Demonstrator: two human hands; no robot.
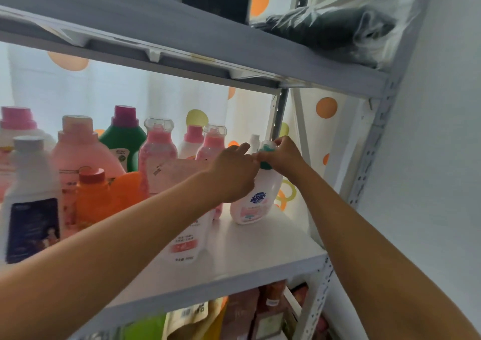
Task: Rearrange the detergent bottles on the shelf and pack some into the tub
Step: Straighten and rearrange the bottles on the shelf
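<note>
A white and pink detergent bottle (253, 204) with a teal cap stands tilted at the right end of the white shelf board (263, 251). My right hand (282, 155) grips its teal cap from the right. My left hand (233, 173) is at the bottle's neck and body from the left, fingers curled on it. Several other bottles fill the shelf to the left: a green one (125, 142), pink ones (83, 157), an orange one (96, 196) and a white one with a dark label (31, 204). A white and pink pouch-like bottle (187, 240) stands under my left forearm. No tub is in view.
An upper grey shelf (182, 40) hangs close above the bottles, with a dark bundle in plastic (333, 30) on it. The perforated metal post (369, 152) stands right of the bottle. Bags and boxes (234, 313) sit on the shelf below. A dotted curtain hangs behind.
</note>
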